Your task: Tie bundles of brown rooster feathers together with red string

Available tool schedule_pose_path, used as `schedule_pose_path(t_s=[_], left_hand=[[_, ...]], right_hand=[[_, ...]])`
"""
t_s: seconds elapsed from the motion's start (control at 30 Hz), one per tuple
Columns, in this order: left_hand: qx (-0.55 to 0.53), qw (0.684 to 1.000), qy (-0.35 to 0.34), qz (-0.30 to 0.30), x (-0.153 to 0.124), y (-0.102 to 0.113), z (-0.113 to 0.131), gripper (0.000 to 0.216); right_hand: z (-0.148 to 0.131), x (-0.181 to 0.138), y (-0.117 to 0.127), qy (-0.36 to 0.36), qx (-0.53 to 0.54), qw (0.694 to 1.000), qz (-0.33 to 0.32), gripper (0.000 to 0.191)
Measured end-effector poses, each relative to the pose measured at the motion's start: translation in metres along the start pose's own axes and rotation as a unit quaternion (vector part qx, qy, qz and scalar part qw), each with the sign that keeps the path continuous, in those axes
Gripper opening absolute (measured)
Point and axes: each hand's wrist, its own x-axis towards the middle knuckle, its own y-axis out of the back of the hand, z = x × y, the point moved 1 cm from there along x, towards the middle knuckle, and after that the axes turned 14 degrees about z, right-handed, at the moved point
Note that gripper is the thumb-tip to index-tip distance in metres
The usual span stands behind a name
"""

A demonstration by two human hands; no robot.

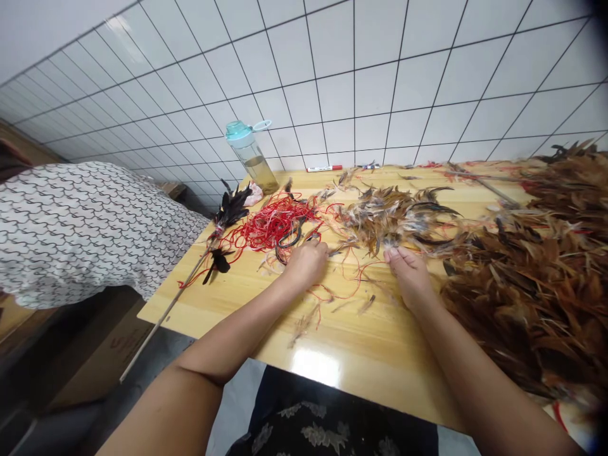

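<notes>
My left hand is closed in a loose fist on the table, at the right edge of a tangle of red string. A dark curved loop lies beside its knuckles; whatever the fingers grip is hidden. My right hand is pinched, thumb against fingers, at the near edge of a pile of mottled brown feathers. Pale fluff shows at its fingertips, and a thin red string curves over the table toward them. What sits in the pinch is too small to make out.
Large brown feather heaps cover the right side of the wooden table. A stick with black feathers overhangs the left edge. A water bottle and a red marker stand near the tiled wall. Patterned cloth is at left.
</notes>
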Motion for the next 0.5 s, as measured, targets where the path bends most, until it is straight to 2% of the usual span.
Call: schedule_pose_path(t_s=[0.2,0.4,0.5], left_hand=[[0.083,0.994,-0.067,-0.031,-0.005,0.002,0.009,0.017],[0.065,0.996,-0.049,-0.027,0.003,-0.003,0.005,0.018],[0.009,0.999,-0.024,-0.025,0.009,-0.002,0.002,0.017]], right_hand=[[0.002,-0.001,-0.001,0.014,-0.010,1.000,0.008,0.033],[0.002,0.000,-0.001,0.028,-0.023,0.999,0.002,0.031],[0.002,0.000,0.000,0.030,-0.034,0.999,0.006,0.030]])
